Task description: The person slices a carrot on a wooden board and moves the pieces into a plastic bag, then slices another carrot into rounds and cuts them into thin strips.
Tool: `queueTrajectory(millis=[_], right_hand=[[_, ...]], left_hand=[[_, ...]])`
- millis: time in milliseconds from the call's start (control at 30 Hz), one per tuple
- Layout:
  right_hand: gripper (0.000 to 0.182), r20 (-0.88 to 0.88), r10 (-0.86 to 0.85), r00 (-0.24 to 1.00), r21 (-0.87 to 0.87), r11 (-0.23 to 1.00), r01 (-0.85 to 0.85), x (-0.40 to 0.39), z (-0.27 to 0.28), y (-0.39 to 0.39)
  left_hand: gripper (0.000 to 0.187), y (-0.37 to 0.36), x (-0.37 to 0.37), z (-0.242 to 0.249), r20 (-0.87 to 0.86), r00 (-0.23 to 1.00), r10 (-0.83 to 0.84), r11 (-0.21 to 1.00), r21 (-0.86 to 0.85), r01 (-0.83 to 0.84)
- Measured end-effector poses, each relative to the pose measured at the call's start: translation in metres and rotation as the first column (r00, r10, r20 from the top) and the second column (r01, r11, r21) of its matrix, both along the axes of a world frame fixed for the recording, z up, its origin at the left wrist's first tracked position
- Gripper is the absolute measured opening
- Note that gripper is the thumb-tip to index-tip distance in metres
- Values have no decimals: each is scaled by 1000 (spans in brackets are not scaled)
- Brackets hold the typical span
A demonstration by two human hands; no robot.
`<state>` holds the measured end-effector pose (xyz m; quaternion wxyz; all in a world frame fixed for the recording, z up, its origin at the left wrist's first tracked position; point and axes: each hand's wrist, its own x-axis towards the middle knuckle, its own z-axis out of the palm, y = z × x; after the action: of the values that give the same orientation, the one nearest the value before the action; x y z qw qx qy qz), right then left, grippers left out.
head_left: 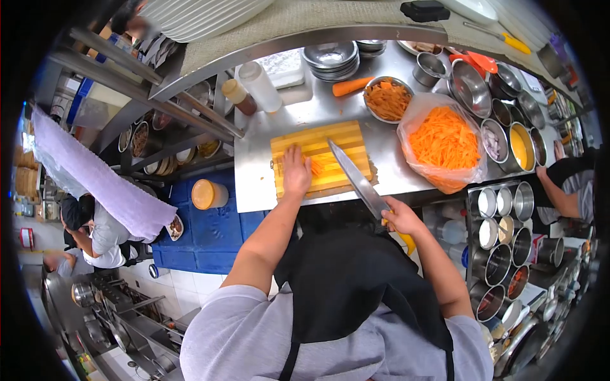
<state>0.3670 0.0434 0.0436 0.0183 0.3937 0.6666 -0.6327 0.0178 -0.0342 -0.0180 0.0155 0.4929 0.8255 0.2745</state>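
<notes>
My left hand (296,173) lies with its fingers stretched out on the striped wooden cutting board (343,131), beside a small pile of carrot strips (319,165). In my right hand (402,216) is a large kitchen knife (357,176) with a yellow handle, its blade slanting up and left over the board's right part. A clear plastic bag (406,149) full of shredded carrot (443,141) stands right of the board. Behind it is a metal bowl (368,105) of carrot pieces (386,100), with a whole carrot (352,86) lying alongside.
Two squeeze bottles (260,87) stand at the back left of the steel counter (251,184). Stacked metal bowls (331,60) sit at the back under a shelf (305,35). Metal containers (521,146) crowd the right side. A lidded tub (209,194) rests on a blue surface at left.
</notes>
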Motion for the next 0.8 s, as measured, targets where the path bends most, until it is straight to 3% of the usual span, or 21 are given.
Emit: queueTrajectory(millis=[67,200,267,467,633,800], right_hand=[[38,-64,-73,995,-220,974,57,6,-8,-3],[35,-118,-75,990,-301,953,36,-6,-28,-10],[34,-109,-60,992,-293,956,26,-17,-31,-13],[39,-136,-47,990,-299,954,4,-47,-47,-31],[26,-154,-55,987,-273,962,11,-67,-52,-58],[28,-169,-130,977,-233,969,89,-78,-47,-82]], left_hand=[[56,18,15,-5,1,997,-73,997,-24,73],[53,43,50,-2,28,999,-30,999,36,29],[53,48,56,8,140,989,41,993,108,-56],[38,47,52,-12,142,985,95,980,162,-118],[36,44,51,-6,159,984,83,983,152,-107],[35,41,48,-8,198,978,60,984,155,-91]])
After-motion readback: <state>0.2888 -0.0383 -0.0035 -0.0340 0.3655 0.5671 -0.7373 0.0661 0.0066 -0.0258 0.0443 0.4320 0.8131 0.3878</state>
